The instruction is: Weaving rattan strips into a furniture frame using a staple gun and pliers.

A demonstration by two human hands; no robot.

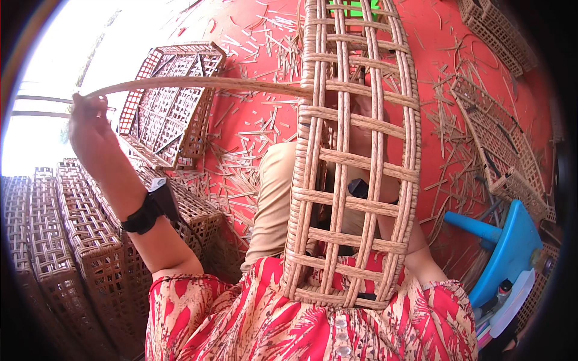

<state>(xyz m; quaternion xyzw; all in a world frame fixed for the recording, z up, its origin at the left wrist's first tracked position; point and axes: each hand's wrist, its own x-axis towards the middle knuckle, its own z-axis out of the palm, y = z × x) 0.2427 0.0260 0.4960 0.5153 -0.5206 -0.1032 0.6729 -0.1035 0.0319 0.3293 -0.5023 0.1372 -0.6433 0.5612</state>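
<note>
A long narrow wicker lattice frame (352,160) of brown woven strands stands lengthwise in front of me, its near end against my patterned top. From its left edge a loose flat wicker strand (198,83) runs out to the left in a slight arch. Far out on that side, my left hand (91,115) is closed around the strand's other end, pulled well away from the frame. My right hand (360,108) is behind the lattice and shows only in pieces through the gaps. Its fingers are mostly covered, and what they hold cannot be made out.
Several woven panels (90,222) stand stacked at my left. Another wicker piece (171,102) rests beyond them. Cut strand scraps litter the red floor (253,111). At right are a wicker frame (497,135) and a blue plastic stool (509,253); more wicker pieces (500,33) lie farther back.
</note>
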